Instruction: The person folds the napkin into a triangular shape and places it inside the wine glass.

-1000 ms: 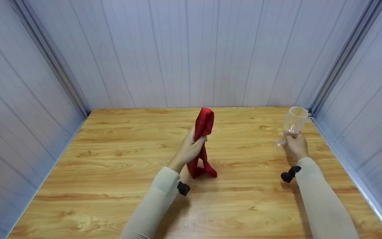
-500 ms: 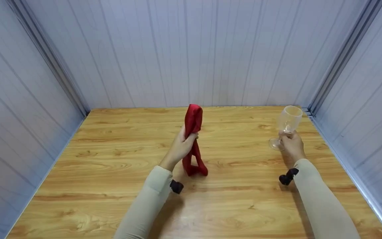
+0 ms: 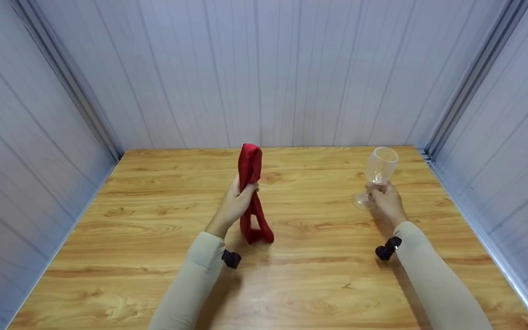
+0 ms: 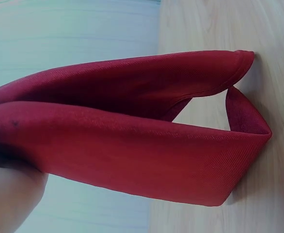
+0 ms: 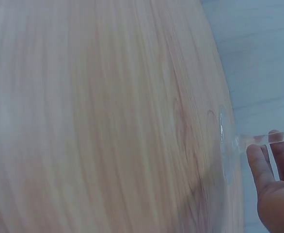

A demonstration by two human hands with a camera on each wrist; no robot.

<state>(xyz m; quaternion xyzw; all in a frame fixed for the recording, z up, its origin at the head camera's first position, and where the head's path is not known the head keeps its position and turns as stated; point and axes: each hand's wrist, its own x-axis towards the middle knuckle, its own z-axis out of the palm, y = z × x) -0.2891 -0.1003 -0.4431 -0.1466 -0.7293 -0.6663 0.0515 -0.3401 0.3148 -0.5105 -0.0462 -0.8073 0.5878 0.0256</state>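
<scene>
A red cloth napkin [image 3: 250, 167] is bunched in my left hand [image 3: 235, 200], which grips it around the middle. Its folded top stands above the fist, and the lower ends hang down to the table or just over it. In the left wrist view the hanging folds of the napkin [image 4: 132, 150] spread apart into a loop near the wood. Over on the right, my right hand [image 3: 388, 201] pinches the stem of a clear wine glass [image 3: 382, 165]. The glass leans slightly, bowl up, its round foot low over the tabletop; whether it touches cannot be told.
The wood-grain table [image 3: 154, 256] fills the space between pale panelled walls. A back wall [image 3: 264, 73] rises at the far edge, with side walls at left and right. Each sleeve carries a small black wrist camera [image 3: 232, 259].
Both hands have moved to the left, the left hand with the napkin and the right hand with the wine glass. Each keeps its hold.
</scene>
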